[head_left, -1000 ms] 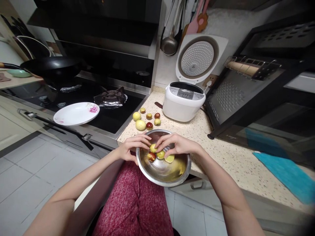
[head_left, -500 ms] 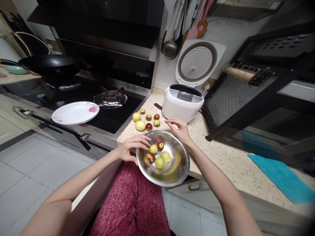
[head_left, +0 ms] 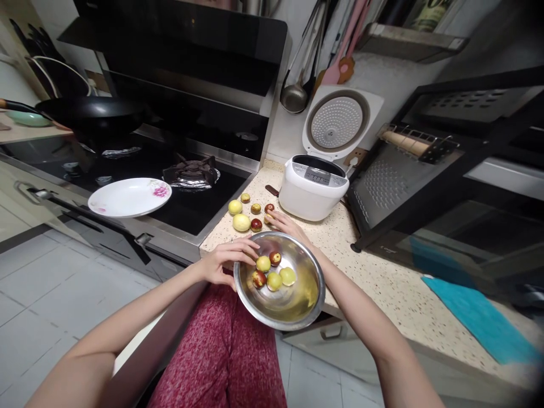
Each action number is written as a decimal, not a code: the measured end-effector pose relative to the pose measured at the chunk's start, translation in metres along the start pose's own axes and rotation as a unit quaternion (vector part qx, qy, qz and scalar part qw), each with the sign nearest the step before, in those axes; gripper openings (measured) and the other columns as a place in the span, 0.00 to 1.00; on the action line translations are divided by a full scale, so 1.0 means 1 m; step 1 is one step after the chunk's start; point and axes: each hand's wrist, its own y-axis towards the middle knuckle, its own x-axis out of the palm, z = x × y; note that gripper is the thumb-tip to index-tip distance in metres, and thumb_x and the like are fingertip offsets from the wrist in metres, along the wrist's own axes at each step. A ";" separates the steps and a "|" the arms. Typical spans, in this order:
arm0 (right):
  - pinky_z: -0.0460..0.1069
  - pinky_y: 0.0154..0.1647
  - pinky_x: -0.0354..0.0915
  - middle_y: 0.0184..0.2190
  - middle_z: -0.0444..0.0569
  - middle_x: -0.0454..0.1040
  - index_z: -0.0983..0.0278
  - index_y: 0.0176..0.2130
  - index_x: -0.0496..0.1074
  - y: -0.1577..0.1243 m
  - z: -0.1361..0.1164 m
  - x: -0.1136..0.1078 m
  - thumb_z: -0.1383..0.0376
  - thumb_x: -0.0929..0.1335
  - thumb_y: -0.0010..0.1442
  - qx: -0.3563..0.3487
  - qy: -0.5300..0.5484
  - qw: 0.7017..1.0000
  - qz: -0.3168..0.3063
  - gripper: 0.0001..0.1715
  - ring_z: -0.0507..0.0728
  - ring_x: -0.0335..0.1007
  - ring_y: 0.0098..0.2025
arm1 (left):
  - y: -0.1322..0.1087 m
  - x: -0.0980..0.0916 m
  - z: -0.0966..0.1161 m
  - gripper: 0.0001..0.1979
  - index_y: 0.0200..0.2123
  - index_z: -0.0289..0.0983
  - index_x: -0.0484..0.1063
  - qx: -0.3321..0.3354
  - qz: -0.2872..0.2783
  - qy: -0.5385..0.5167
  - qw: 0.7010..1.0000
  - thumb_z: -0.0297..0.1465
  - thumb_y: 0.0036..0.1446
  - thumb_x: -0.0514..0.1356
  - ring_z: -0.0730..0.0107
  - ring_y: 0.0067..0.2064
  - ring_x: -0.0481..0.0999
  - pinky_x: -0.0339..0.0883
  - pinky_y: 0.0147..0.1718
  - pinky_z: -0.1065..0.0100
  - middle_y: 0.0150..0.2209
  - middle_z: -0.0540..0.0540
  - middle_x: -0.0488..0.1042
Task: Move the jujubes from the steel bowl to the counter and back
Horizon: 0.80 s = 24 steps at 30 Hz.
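A steel bowl [head_left: 304, 300] holds several green and red-brown jujubes [head_left: 274, 281] and overhangs the counter's front edge. My left hand [head_left: 227, 259] grips the bowl's left rim, thumb outside and fingers over the edge. Beyond the bowl, my right hand [head_left: 289, 226] reaches over the counter, its fingertips on a small yellowish jujube [head_left: 267, 219] that they partly cover. More loose fruits lie beside it: a dark red one [head_left: 256, 225], a brown-yellow one [head_left: 255, 208] and larger yellow ones [head_left: 241, 222].
An open white rice cooker [head_left: 312, 195] stands behind my right hand. To the left are a floral plate [head_left: 123, 199] at the stove's front edge and a black wok [head_left: 91, 110]. A black oven [head_left: 480, 226] and a teal cloth [head_left: 480, 320] are at the right.
My right hand has moved left and its fingers have come down onto the small yellowish jujube. My left hand stays on the bowl's rim. The view has shifted slightly.
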 end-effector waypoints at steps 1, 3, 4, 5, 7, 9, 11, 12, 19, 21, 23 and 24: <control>0.64 0.72 0.60 0.71 0.53 0.64 0.52 0.70 0.65 0.000 0.000 0.000 0.61 0.66 0.74 0.005 -0.005 1.000 0.003 0.28 0.63 0.59 0.73 | 0.000 0.000 0.000 0.31 0.52 0.33 0.79 -0.001 -0.001 0.001 1.000 0.54 0.62 0.63 0.47 0.60 0.77 0.66 0.65 0.40 0.48 0.32 0.81; 0.61 0.69 0.65 0.68 0.54 0.67 0.53 0.68 0.68 -0.001 -0.001 -0.001 0.62 0.65 0.74 0.018 -0.015 1.000 0.021 0.26 0.63 0.63 0.70 | -0.001 0.000 0.000 0.30 0.52 0.33 0.79 -0.002 -0.001 0.002 1.000 0.54 0.62 0.63 0.47 0.60 0.76 0.66 0.65 0.40 0.49 0.32 0.81; 0.60 0.66 0.68 0.67 0.54 0.69 0.54 0.67 0.68 -0.002 -0.002 -0.001 0.63 0.65 0.74 0.025 -0.020 0.999 0.030 0.25 0.63 0.66 0.68 | -0.001 0.000 0.000 0.30 0.52 0.33 0.79 -0.003 -0.001 0.001 1.000 0.54 0.62 0.63 0.46 0.60 0.77 0.66 0.65 0.39 0.48 0.32 0.81; 0.60 0.64 0.70 0.65 0.55 0.70 0.55 0.67 0.69 -0.002 -0.003 -0.002 0.63 0.64 0.74 0.034 -0.025 0.998 0.040 0.25 0.63 0.68 0.66 | -0.001 0.000 0.000 0.30 0.52 0.33 0.79 -0.003 -0.001 0.001 1.000 0.54 0.62 0.63 0.46 0.60 0.77 0.66 0.65 0.39 0.48 0.32 0.81; 0.60 0.59 0.73 0.61 0.56 0.73 0.55 0.66 0.69 -0.003 -0.005 -0.004 0.64 0.64 0.73 0.051 -0.030 0.996 0.060 0.25 0.64 0.72 0.61 | -0.001 0.000 0.000 0.30 0.52 0.33 0.79 -0.003 0.001 -0.001 1.000 0.54 0.62 0.63 0.46 0.60 0.77 0.67 0.64 0.40 0.48 0.31 0.81; 0.60 0.57 0.73 0.58 0.56 0.74 0.56 0.65 0.70 -0.004 -0.007 -0.005 0.65 0.64 0.72 0.060 -0.027 0.995 0.080 0.24 0.64 0.73 0.59 | 0.000 0.000 0.000 0.30 0.52 0.32 0.79 0.000 0.003 -0.003 1.000 0.53 0.62 0.63 0.47 0.60 0.77 0.68 0.63 0.42 0.48 0.31 0.81; 0.60 0.58 0.73 0.59 0.56 0.73 0.58 0.63 0.71 -0.004 -0.009 -0.005 0.65 0.65 0.72 0.059 -0.015 0.994 0.094 0.22 0.64 0.72 0.60 | 0.000 0.000 0.000 0.31 0.52 0.32 0.79 0.001 0.002 -0.002 1.000 0.53 0.62 0.63 0.47 0.60 0.77 0.68 0.64 0.42 0.48 0.31 0.81; 0.60 0.59 0.72 0.60 0.57 0.73 0.59 0.62 0.70 -0.004 -0.010 -0.005 0.64 0.65 0.71 0.054 -0.004 0.994 0.098 0.21 0.64 0.72 0.61 | 0.000 0.000 0.000 0.31 0.52 0.32 0.79 -0.001 0.000 0.000 1.000 0.54 0.62 0.63 0.47 0.60 0.77 0.67 0.64 0.41 0.48 0.31 0.81; 0.59 0.57 0.72 0.54 0.56 0.77 0.61 0.57 0.71 -0.004 -0.010 0.000 0.65 0.66 0.70 0.072 0.048 0.990 0.110 0.17 0.63 0.76 0.55 | -0.002 -0.001 -0.001 0.32 0.52 0.32 0.79 -0.010 -0.006 0.003 1.000 0.55 0.62 0.62 0.45 0.61 0.76 0.62 0.67 0.38 0.49 0.31 0.81; 0.59 0.56 0.72 0.52 0.56 0.77 0.61 0.56 0.72 -0.003 -0.009 -0.001 0.65 0.67 0.69 0.075 0.045 0.990 0.107 0.17 0.63 0.76 0.53 | -0.003 -0.001 -0.001 0.32 0.52 0.32 0.79 -0.009 -0.006 0.003 1.000 0.55 0.62 0.62 0.46 0.61 0.76 0.62 0.67 0.38 0.49 0.31 0.81; 0.60 0.56 0.71 0.52 0.57 0.75 0.61 0.58 0.71 -0.003 -0.008 -0.002 0.64 0.67 0.68 0.072 0.032 0.992 0.095 0.20 0.64 0.74 0.54 | -0.003 -0.001 -0.001 0.32 0.52 0.33 0.79 -0.011 -0.005 0.001 1.000 0.55 0.62 0.62 0.46 0.61 0.76 0.63 0.67 0.39 0.49 0.31 0.81; 0.60 0.57 0.71 0.53 0.58 0.74 0.61 0.60 0.71 -0.003 -0.007 -0.003 0.64 0.67 0.69 0.069 0.025 0.993 0.088 0.21 0.65 0.73 0.55 | -0.002 -0.001 -0.001 0.32 0.52 0.33 0.79 -0.011 -0.005 0.000 1.000 0.55 0.62 0.62 0.46 0.61 0.76 0.64 0.66 0.39 0.49 0.31 0.81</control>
